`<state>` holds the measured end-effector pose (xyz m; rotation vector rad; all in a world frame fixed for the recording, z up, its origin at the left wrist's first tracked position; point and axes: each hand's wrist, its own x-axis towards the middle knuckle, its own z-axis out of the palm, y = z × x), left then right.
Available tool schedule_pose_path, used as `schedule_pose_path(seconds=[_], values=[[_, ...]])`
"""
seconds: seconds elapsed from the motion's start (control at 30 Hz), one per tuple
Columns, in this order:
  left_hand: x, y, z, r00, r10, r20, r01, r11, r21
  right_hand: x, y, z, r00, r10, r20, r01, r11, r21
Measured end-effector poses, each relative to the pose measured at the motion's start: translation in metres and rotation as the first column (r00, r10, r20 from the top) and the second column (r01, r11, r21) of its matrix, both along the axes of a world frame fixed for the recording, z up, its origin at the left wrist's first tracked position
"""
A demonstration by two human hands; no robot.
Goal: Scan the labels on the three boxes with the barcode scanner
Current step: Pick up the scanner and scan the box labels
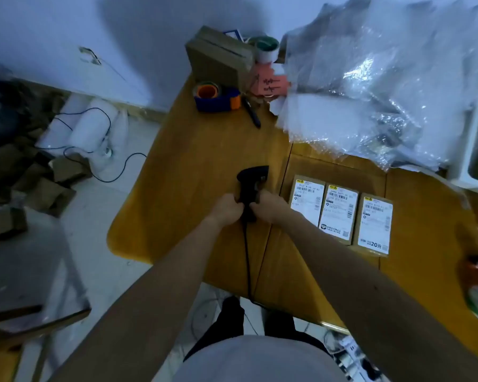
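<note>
A black barcode scanner (252, 181) is held over the wooden table (193, 166), its head pointing away from me. My left hand (228, 208) and my right hand (268, 206) both grip its handle from either side. Its black cable (247, 260) hangs down toward the table's front edge. Just right of the hands, three flat cardboard boxes lie side by side, each with a white shipping label facing up: the left box (307, 201), the middle box (337, 213) and the right box (374, 224).
A blue and orange tape dispenser (217, 97), a black pen (251, 111) and a brown carton (218, 57) stand at the table's far end. Bubble wrap (384, 86) piles up at the back right. Cardboard scraps (25, 183) and cables litter the floor to the left.
</note>
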<state>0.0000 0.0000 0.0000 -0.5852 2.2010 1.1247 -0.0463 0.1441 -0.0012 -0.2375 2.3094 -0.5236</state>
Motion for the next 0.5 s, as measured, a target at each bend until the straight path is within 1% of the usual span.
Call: schedule_pose_path(seconds=[0.03, 0.1, 0.2, 0.3, 0.5], values=[[0.000, 0.003, -0.002, 0.999, 0.034, -0.018, -0.034, 0.999, 0.026, 0.001, -0.001, -0.001, 0.999, -0.032, 0.013, 0.032, 0.999, -0.012], [-0.001, 0.006, -0.003, 0.995, 0.094, -0.014, -0.094, 0.995, 0.028, 0.003, -0.001, -0.005, 0.996, -0.086, 0.031, 0.087, 0.996, -0.033], [0.000, 0.011, -0.004, 0.989, 0.145, 0.004, -0.145, 0.989, 0.035, 0.006, -0.002, -0.006, 0.996, -0.074, 0.054, 0.077, 0.995, -0.058], [-0.001, 0.012, -0.008, 0.966, 0.255, 0.042, -0.258, 0.958, 0.123, 0.004, -0.002, -0.009, 0.994, -0.089, 0.070, 0.094, 0.993, -0.077], [-0.003, 0.018, -0.005, 0.915, 0.389, 0.110, -0.404, 0.882, 0.242, 0.003, -0.007, -0.005, 0.976, -0.187, 0.111, 0.203, 0.965, -0.167]])
